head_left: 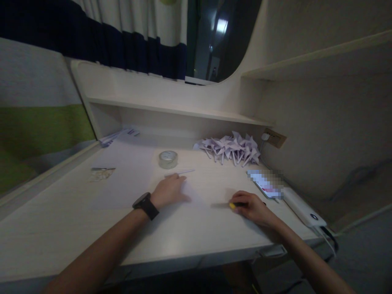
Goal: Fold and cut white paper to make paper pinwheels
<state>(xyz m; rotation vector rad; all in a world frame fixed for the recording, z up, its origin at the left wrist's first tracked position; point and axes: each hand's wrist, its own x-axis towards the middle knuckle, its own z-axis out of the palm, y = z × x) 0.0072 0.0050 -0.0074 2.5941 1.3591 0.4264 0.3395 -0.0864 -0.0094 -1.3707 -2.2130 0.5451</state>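
Clutter rings the pale wooden desk (76, 212) in the head view: a roll of clear sticky tape (168, 159) stands just beyond my left hand, a heap of folded white paper pinwheels (230, 149) lies against the back right corner under the wall socket (275, 138), and a small printed packet (102, 173) sits well off to the left. A few loose papers (119, 136) rest at the back left under the shelf. To the right of my right hand lie a phone with a lit screen (266, 183) and, beside it, a white power bank (303, 208) with cables running off the desk edge.

My left hand (169, 190), a black watch (145, 205) on its wrist, lies flat with fingers together, pressing a white sheet of paper (196, 196) onto the desk. My right hand (251, 207) is curled closed around a slim yellow-and-black cutter (235, 205), its tip pointing left along the sheet between my hands.
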